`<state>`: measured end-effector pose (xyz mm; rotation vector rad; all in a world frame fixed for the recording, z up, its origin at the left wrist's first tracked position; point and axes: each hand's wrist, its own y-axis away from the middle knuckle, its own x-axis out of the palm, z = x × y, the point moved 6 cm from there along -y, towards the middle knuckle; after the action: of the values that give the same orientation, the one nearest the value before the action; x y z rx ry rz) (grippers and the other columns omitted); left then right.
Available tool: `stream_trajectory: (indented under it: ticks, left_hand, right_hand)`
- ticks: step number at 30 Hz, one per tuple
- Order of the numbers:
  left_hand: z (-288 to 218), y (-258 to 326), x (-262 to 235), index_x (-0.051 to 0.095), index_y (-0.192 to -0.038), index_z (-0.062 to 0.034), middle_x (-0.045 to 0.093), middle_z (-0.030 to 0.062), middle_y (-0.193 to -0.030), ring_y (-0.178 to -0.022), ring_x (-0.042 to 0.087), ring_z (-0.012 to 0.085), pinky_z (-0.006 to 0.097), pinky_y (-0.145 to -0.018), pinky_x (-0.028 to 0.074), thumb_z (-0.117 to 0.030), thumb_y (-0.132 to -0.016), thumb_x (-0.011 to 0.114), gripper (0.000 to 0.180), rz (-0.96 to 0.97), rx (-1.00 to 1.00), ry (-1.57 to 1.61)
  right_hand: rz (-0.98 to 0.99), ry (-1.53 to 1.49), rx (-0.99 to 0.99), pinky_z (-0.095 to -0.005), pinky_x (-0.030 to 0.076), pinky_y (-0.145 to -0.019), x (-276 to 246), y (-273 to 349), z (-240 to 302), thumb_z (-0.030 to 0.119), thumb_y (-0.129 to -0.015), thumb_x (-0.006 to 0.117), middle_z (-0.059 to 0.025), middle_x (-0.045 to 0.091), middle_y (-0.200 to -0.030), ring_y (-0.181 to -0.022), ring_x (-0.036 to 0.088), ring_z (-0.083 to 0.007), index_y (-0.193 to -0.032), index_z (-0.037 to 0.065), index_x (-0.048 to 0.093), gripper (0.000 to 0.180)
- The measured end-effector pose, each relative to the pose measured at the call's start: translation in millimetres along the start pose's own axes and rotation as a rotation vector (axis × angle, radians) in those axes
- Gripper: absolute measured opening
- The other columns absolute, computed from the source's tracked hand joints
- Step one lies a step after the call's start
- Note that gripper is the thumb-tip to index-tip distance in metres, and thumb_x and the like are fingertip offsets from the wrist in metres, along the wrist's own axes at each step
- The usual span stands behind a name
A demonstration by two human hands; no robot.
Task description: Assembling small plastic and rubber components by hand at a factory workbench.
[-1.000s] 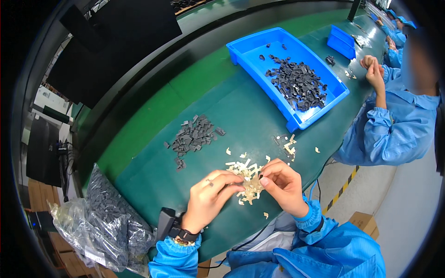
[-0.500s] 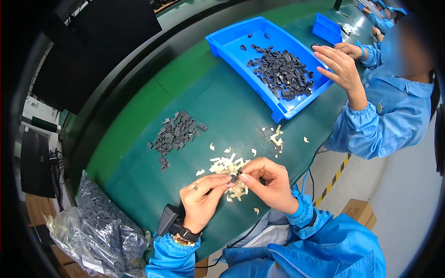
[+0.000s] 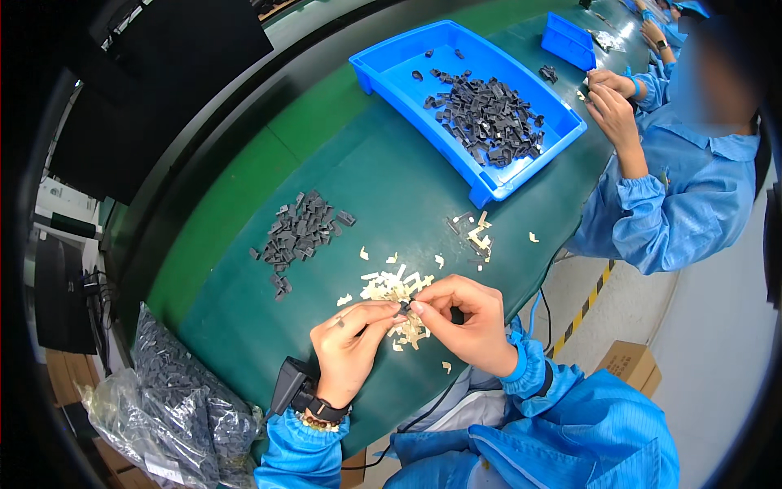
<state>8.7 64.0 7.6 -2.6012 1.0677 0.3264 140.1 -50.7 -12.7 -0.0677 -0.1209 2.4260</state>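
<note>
One small dark part [image 3: 404, 309] is pinched by both hands [image 3: 349, 346], each nearly closed, its outline mostly hidden, cream pieces [image 3: 389, 285] heaped beneath.

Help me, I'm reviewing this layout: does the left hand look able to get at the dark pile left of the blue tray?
Probably yes: no barrier shows between the left hand and the dark pile just beyond it, though that hand is busy pinching a small dark part.
</note>
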Motion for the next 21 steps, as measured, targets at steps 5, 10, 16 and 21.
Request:
stream_trajectory:
  ticks: [5,10,16,21]
  left_hand:
    - [-3.0,-0.6,-1.0,0.075,-0.088,0.0028,0.076,0.0127,-0.09,-0.084,0.074,0.0207,0.029,-0.077,0.059,0.009,-0.08,0.073,0.01,-0.003,0.004,-0.012]
    - [-5.7,-0.7,-0.7,0.074,-0.088,0.0033,0.076,0.0128,-0.09,-0.085,0.074,0.0207,0.029,-0.077,0.059,0.009,-0.08,0.073,0.01,0.004,0.036,-0.035]
    - [-6.1,-0.3,-0.1,0.074,-0.089,0.0042,0.076,0.0135,-0.091,-0.085,0.074,0.0212,0.03,-0.078,0.059,0.01,-0.081,0.072,0.01,0.019,0.041,-0.027]
    - [-5.8,-0.7,-0.5,0.073,-0.088,0.0042,0.076,0.0139,-0.091,-0.086,0.074,0.0213,0.03,-0.078,0.06,0.01,-0.081,0.073,0.009,0.02,0.052,-0.041]
  right_hand:
    - [0.003,0.024,-0.051,-0.0221,0.042,-0.053,1.0,-0.8,3.6,0.001,-0.086,0.074,-0.0043,0.069,-0.081,-0.059,0.054,-0.0063,-0.09,0.001,0.072,0.005]
    - [0.008,0.069,-0.089,-0.0228,0.043,-0.053,0.1,-0.2,6.5,0.001,-0.086,0.074,-0.0048,0.068,-0.08,-0.059,0.054,-0.008,-0.091,0.001,0.072,0.006]
    - [0.013,0.071,-0.1,-0.0237,0.043,-0.053,0.8,0.1,7.4,0.001,-0.086,0.074,-0.0048,0.067,-0.078,-0.059,0.054,-0.0091,-0.091,0.002,0.072,0.006]
    - [0.017,0.076,-0.107,-0.0233,0.043,-0.053,1.2,-0.3,8.7,0.001,-0.085,0.074,-0.0047,0.067,-0.078,-0.059,0.054,-0.0087,-0.091,0.002,0.072,0.006]
